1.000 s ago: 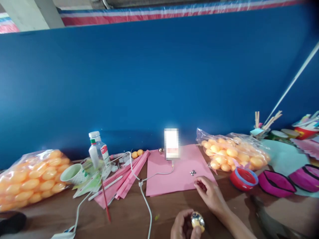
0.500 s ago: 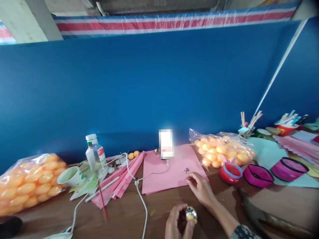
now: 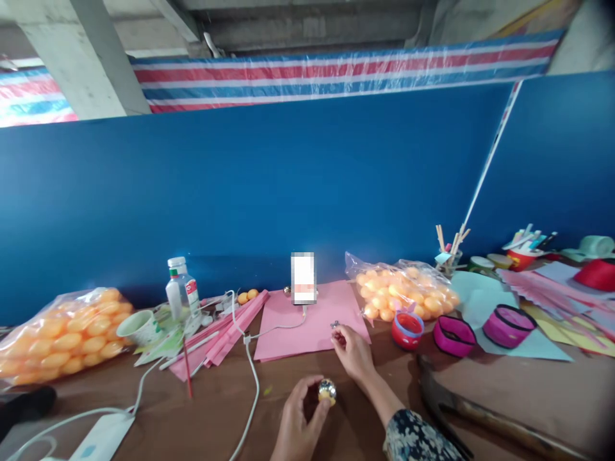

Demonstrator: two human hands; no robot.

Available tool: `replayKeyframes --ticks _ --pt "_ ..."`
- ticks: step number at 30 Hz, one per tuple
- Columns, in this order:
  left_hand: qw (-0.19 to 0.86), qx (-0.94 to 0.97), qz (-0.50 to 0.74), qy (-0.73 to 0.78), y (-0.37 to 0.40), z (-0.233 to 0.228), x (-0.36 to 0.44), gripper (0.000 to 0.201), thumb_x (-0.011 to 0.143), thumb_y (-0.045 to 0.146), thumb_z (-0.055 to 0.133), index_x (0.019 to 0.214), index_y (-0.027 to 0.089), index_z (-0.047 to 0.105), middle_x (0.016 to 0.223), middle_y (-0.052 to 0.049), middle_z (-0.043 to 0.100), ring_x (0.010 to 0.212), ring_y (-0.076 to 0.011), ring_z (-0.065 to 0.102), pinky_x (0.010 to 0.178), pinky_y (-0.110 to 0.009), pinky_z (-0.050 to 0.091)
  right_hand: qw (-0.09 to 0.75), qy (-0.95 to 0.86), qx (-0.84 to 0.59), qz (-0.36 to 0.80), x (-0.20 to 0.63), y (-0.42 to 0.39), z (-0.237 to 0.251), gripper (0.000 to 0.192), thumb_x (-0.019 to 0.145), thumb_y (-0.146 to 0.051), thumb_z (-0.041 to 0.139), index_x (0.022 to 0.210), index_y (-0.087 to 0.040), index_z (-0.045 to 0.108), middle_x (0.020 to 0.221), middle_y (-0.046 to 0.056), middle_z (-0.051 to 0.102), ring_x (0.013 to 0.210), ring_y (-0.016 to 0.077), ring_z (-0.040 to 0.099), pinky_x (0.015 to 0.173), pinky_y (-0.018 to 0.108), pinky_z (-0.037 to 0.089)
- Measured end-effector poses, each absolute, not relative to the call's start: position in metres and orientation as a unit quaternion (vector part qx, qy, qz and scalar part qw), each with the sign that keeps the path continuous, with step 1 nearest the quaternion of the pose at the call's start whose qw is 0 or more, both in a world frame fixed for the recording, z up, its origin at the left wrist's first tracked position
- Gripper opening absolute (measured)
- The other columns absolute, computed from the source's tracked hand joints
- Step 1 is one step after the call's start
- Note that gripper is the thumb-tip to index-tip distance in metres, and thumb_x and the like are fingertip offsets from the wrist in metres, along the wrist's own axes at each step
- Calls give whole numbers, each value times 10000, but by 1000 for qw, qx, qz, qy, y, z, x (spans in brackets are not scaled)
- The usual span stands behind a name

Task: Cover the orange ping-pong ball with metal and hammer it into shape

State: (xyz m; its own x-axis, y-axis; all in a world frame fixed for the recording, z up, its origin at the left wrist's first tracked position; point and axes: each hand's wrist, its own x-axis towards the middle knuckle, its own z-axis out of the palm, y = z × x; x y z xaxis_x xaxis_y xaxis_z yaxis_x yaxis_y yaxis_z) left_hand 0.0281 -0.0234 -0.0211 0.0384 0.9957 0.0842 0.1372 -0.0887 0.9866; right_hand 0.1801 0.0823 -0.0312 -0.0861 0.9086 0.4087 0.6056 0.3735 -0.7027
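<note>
My left hand [image 3: 298, 419] holds a small yellow ball with a shiny silver cap [image 3: 327, 390] near the table's front edge. My right hand [image 3: 354, 351] rests on the front right corner of a pink paper sheet [image 3: 298, 320], fingers pinched around a small dark red piece. Tiny silver pieces [image 3: 334, 324] lie on the sheet just beyond its fingertips. A phone [image 3: 303, 278] stands at the back of the sheet, its white cable [image 3: 252, 371] running toward me.
Bags of orange balls lie at left [image 3: 62, 333] and right [image 3: 406, 293]. A bottle [image 3: 181, 295], a paper cup [image 3: 138, 326], pink paper strips [image 3: 225, 330], a red bowl [image 3: 407, 329], magenta bowls [image 3: 454, 334], a hammer [image 3: 475, 416] and a blue partition [image 3: 288, 186] surround the spot.
The view has tilted up and shifted right, so everything sits lower and further left. My left hand has turned the capped ball; my right hand stays pinched at the sheet's corner.
</note>
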Motion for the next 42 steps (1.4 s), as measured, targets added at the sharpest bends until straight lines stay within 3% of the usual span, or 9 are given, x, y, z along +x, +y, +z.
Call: replayKeyframes --ticks 28,37,42 --pt "388 537 516 543 -33 -5 42 299 725 367 582 958 179 592 893 -68 646 823 -190 592 767 -291 461 419 -731 -515 155 182 83 -34 119 775 -155 438 828 -202 534 822 29 625 740 160 588 631 235 431" --pt "402 544 505 537 -35 0 44 298 730 369 575 944 165 596 878 -69 644 791 -179 594 738 -289 472 413 -730 -521 158 184 84 -40 92 777 -187 453 812 -203 536 803 18 632 716 154 596 604 223 428" --pt "462 517 481 536 -24 -3 40 346 725 410 564 950 148 578 881 -72 638 790 -184 601 696 -306 502 410 -732 -522 150 183 83 -37 94 756 -170 462 787 -191 549 767 29 637 714 164 597 627 232 432"
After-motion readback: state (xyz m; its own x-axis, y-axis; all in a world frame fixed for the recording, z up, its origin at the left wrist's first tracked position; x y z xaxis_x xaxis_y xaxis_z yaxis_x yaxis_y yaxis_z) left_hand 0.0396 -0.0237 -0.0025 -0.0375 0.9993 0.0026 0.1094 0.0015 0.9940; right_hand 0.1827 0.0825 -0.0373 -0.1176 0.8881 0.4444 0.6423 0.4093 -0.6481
